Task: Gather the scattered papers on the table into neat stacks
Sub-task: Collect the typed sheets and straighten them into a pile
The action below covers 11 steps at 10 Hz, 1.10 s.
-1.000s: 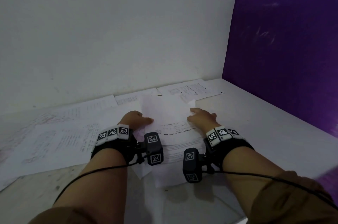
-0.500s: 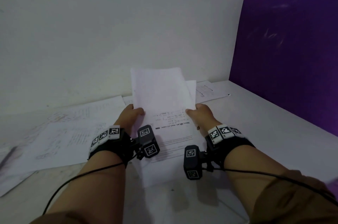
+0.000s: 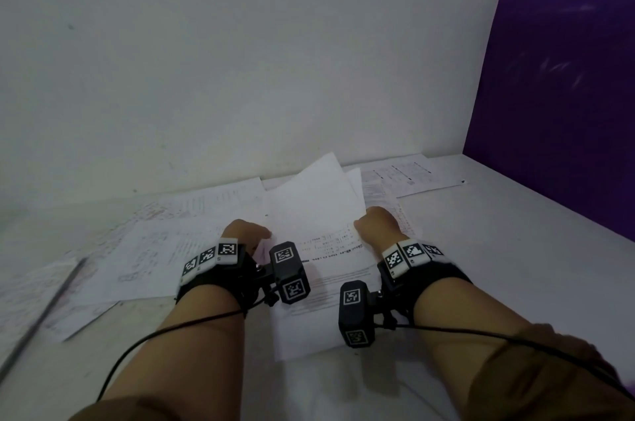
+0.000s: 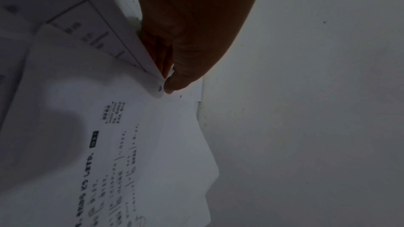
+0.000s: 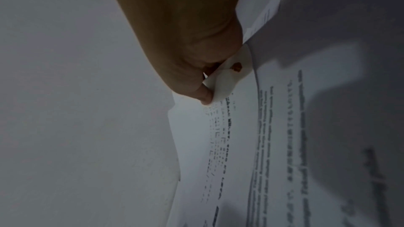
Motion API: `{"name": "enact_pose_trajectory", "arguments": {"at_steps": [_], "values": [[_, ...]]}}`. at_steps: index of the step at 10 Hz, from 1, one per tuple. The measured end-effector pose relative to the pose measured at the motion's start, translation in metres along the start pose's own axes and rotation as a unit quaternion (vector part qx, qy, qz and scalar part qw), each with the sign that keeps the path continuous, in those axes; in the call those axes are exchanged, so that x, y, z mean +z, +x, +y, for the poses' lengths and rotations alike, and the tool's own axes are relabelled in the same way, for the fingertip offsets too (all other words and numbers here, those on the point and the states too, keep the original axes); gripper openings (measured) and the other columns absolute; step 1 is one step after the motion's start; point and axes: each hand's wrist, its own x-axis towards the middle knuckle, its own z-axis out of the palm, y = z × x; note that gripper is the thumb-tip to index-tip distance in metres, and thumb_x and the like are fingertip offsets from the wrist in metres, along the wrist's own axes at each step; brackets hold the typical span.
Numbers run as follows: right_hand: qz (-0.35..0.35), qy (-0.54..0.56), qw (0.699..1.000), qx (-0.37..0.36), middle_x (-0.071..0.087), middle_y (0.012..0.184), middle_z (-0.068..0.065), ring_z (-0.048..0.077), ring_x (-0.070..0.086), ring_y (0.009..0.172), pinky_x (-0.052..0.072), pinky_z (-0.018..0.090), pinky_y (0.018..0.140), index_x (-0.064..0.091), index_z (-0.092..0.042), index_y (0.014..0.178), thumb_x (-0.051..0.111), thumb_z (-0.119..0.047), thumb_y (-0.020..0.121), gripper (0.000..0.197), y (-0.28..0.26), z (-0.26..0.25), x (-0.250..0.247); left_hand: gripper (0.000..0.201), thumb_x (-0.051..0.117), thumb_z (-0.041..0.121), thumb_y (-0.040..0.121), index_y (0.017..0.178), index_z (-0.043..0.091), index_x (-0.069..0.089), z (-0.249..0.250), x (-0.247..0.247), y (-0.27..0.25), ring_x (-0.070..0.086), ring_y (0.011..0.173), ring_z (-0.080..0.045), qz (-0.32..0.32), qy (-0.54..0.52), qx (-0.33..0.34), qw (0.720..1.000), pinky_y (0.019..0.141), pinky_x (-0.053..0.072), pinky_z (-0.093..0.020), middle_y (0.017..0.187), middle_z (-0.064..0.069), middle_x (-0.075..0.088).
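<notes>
A bundle of white printed sheets point(image 3: 316, 214) is held between both hands over the middle of the white table point(image 3: 515, 248). My left hand point(image 3: 245, 231) pinches its left edge, thumb on top. My right hand point(image 3: 374, 223) pinches its right edge. The far end of the bundle tilts up and leans left, while the near end rests on the table. In the left wrist view the left hand point(image 4: 166, 78) grips the sheet edge point(image 4: 150, 75). In the right wrist view the right hand point(image 5: 205, 92) grips a curled edge of paper point(image 5: 225, 82).
More printed sheets point(image 3: 147, 248) lie spread flat to the left, with a dark pen-like rod point(image 3: 44, 310) lying on them. Other sheets point(image 3: 409, 173) lie at the back right by the wall. A purple panel point(image 3: 567, 94) closes off the right side.
The bundle was lifted from flat to nearly upright, and has now come down lower, its far end tilted left. Both hands kept hold of its edges.
</notes>
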Motion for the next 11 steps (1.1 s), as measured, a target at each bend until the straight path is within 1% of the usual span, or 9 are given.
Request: {"name": "enact_pose_trajectory", "arguments": {"at_steps": [1, 2, 3, 5, 6, 8, 9, 10, 11], "values": [[0.000, 0.014, 1.000, -0.008, 0.060, 0.123, 0.021, 0.035, 0.057, 0.116, 0.046, 0.033, 0.087, 0.061, 0.004, 0.103, 0.044, -0.010, 0.095, 0.024, 0.002, 0.000, -0.001, 0.052, 0.077, 0.019, 0.071, 0.115, -0.004, 0.061, 0.002, 0.003, -0.004, 0.063, 0.111, -0.038, -0.013, 0.040, 0.014, 0.999, 0.094, 0.054, -0.043, 0.121, -0.022, 0.065], [0.031, 0.035, 0.999, 0.025, 0.061, 0.112, 0.018, 0.033, 0.058, 0.104, 0.045, 0.030, 0.082, 0.059, 0.001, 0.090, 0.044, -0.005, 0.091, 0.017, 0.003, 0.001, -0.007, 0.034, 0.071, 0.022, 0.078, 0.105, 0.002, 0.066, 0.015, 0.007, -0.028, 0.064, 0.096, -0.029, -0.028, 0.109, 0.060, 0.992, 0.074, 0.049, -0.026, 0.108, -0.013, 0.068], [0.073, -0.008, 0.993, 0.095, 0.050, 0.133, 0.018, 0.035, 0.043, 0.126, 0.035, 0.040, 0.104, 0.059, -0.006, 0.118, 0.044, -0.013, 0.087, 0.035, 0.004, 0.009, -0.017, 0.024, 0.066, 0.022, 0.082, 0.099, 0.005, 0.068, 0.025, 0.017, -0.045, 0.063, 0.082, -0.022, -0.049, 0.108, 0.099, 0.988, 0.060, 0.043, -0.021, 0.098, -0.010, 0.070], [0.075, -0.012, 0.986, 0.146, 0.046, 0.138, 0.018, 0.033, 0.040, 0.128, 0.030, 0.039, 0.109, 0.057, -0.008, 0.121, 0.044, -0.016, 0.087, 0.037, 0.008, 0.030, -0.033, 0.031, 0.070, 0.030, 0.071, 0.094, 0.009, 0.068, 0.035, 0.043, -0.045, 0.070, 0.090, -0.029, -0.118, 0.077, 0.107, 0.984, 0.090, 0.055, -0.042, 0.095, -0.011, 0.074], [0.067, 0.015, 0.988, 0.135, 0.053, 0.130, 0.019, 0.034, 0.046, 0.123, 0.037, 0.038, 0.106, 0.059, -0.007, 0.117, 0.046, -0.014, 0.085, 0.035, 0.009, 0.036, -0.039, 0.045, 0.071, 0.036, 0.057, 0.095, 0.011, 0.070, 0.031, 0.054, -0.031, 0.072, 0.087, -0.030, -0.148, 0.086, 0.112, 0.979, 0.087, 0.057, -0.048, 0.093, -0.010, 0.076], [0.079, 0.145, 0.980, 0.107, 0.051, 0.092, 0.014, 0.025, 0.053, 0.084, 0.041, 0.028, 0.072, 0.052, -0.002, 0.099, 0.052, -0.007, 0.079, 0.021, 0.015, 0.044, -0.042, 0.091, 0.081, 0.029, 0.045, 0.130, 0.019, 0.049, 0.022, 0.069, 0.000, 0.064, 0.109, -0.030, -0.146, 0.068, 0.151, 0.975, 0.097, 0.051, -0.048, 0.121, -0.008, 0.065], [0.068, 0.248, 0.959, 0.120, 0.055, 0.097, 0.012, 0.029, 0.060, 0.093, 0.054, 0.041, 0.086, 0.049, 0.006, 0.120, 0.062, -0.010, 0.083, 0.043, 0.005, 0.040, -0.048, 0.068, 0.077, 0.015, 0.062, 0.125, 0.021, 0.052, 0.030, 0.062, -0.018, 0.060, 0.112, -0.030, -0.141, 0.031, 0.180, 0.973, 0.100, 0.048, -0.051, 0.121, -0.006, 0.064], [0.050, 0.309, 0.945, 0.091, 0.061, 0.090, 0.012, 0.025, 0.056, 0.084, 0.052, 0.035, 0.081, 0.058, 0.011, 0.113, 0.058, -0.010, 0.089, 0.032, 0.003, 0.032, -0.054, 0.055, 0.069, 0.006, 0.076, 0.125, 0.020, 0.049, 0.039, 0.051, -0.028, 0.059, 0.113, -0.032, -0.100, -0.004, 0.212, 0.972, 0.101, 0.046, -0.052, 0.121, -0.010, 0.063], [0.066, 0.389, 0.918, 0.036, 0.066, 0.115, 0.015, 0.029, 0.063, 0.100, 0.053, 0.037, 0.093, 0.059, 0.004, 0.119, 0.055, -0.008, 0.091, 0.031, -0.002, 0.010, -0.060, 0.045, 0.062, 0.002, 0.082, 0.121, 0.020, 0.048, 0.052, 0.035, -0.040, 0.058, 0.116, -0.031, -0.076, -0.044, 0.256, 0.963, 0.104, 0.044, -0.052, 0.123, -0.010, 0.061]]}}
